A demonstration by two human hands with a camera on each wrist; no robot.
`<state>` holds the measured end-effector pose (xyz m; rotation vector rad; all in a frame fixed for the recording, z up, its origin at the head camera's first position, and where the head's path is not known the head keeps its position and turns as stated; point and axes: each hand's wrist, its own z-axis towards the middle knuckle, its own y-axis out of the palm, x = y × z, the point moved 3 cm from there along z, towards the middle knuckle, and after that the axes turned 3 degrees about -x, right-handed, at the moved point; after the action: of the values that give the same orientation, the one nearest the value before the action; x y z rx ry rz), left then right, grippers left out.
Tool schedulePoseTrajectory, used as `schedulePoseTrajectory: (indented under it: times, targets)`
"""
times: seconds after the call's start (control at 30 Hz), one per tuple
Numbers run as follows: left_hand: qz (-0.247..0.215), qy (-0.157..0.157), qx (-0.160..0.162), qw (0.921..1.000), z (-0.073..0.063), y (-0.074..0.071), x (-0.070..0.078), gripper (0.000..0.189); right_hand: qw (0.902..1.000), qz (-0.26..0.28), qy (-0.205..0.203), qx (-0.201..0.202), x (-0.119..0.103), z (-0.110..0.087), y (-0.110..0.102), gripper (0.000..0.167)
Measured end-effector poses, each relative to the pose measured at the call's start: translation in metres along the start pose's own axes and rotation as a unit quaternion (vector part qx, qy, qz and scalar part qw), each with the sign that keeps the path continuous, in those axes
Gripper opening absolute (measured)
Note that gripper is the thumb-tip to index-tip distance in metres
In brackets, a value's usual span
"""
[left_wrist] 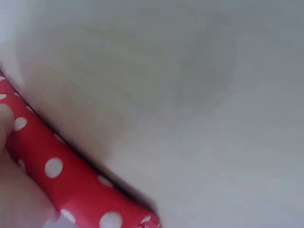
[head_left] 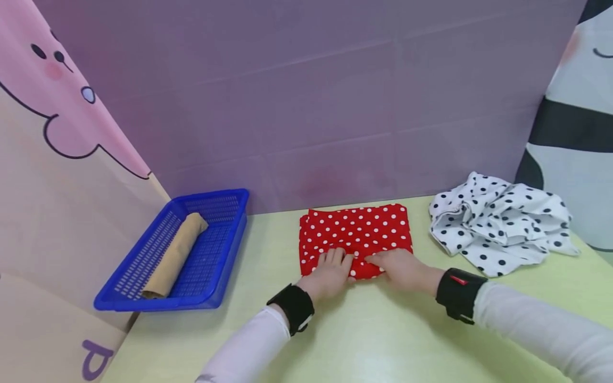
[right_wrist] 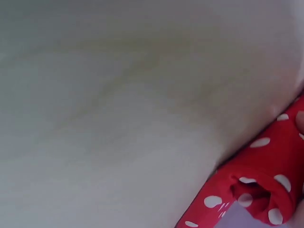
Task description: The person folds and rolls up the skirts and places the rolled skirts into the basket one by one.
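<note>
A red cloth with white dots lies on the pale table, its near edge turned into a roll. Both hands are at that near edge. My left hand grips the left part of the roll, fingers over the top. The right hand holds the roll farther right, with its index finger reaching toward the left hand. In the left wrist view the rolled edge passes beside part of the hand. The right wrist view shows the roll's hollow end; most of that hand is out of frame.
To the left stands a blue plastic basket with a rolled tan cloth inside. A crumpled white cloth with black dots lies at the right. A purple backdrop rises behind the table.
</note>
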<state>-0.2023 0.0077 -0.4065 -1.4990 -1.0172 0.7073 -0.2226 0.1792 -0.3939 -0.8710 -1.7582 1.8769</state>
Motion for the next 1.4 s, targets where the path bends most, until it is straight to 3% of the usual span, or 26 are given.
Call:
schedulePoseTrajectory:
  times: [0.27, 0.43, 0.6, 0.7, 0.8, 0.97, 1.1, 1.17, 1.27, 1.4]
  targets:
    - [0.016, 0.02, 0.051, 0.9984, 0.0, -0.005, 0.002, 0.049, 0.9914, 0.105, 0.026, -0.074, 0.011, 0.008, -0.014, 0.047]
    - [-0.023, 0.014, 0.041, 0.9988, 0.006, -0.01, 0.002, 0.044, 0.9794, 0.147, 0.055, -0.128, 0.015, 0.008, -0.019, 0.052]
    - [-0.078, -0.004, 0.019, 0.9967, 0.012, -0.019, -0.001, 0.031, 0.9795, 0.154, 0.046, -0.122, 0.017, 0.004, -0.017, 0.058]
    - [-0.101, -0.019, -0.004, 0.9947, 0.015, -0.024, -0.003, 0.029, 0.9897, 0.106, 0.015, -0.094, 0.015, -0.001, -0.007, 0.066]
    - [-0.136, -0.037, -0.032, 0.9895, 0.018, -0.025, -0.005, 0.034, 0.9978, 0.014, -0.004, -0.064, 0.008, -0.007, 0.004, 0.074]
    - [-0.198, -0.084, -0.08, 0.9732, 0.022, -0.021, -0.008, 0.045, 0.9907, -0.128, -0.003, -0.046, -0.01, -0.009, 0.011, 0.078]
    - [-0.214, -0.105, -0.094, 0.9666, 0.026, -0.02, -0.01, 0.047, 0.9893, -0.139, 0.009, -0.043, -0.016, -0.002, 0.009, 0.074]
    - [-0.202, -0.105, -0.097, 0.9689, 0.027, -0.019, -0.009, 0.048, 0.9921, -0.117, 0.011, -0.043, -0.013, 0.003, 0.008, 0.069]
    - [-0.15, -0.081, -0.089, 0.9812, 0.026, -0.017, -0.004, 0.05, 0.9947, -0.088, 0.004, -0.053, -0.005, 0.007, 0.009, 0.065]
    - [-0.073, -0.049, -0.045, 0.9952, 0.02, -0.014, 0.001, 0.045, 0.9958, -0.055, -0.004, -0.073, 0.004, 0.011, 0.011, 0.066]
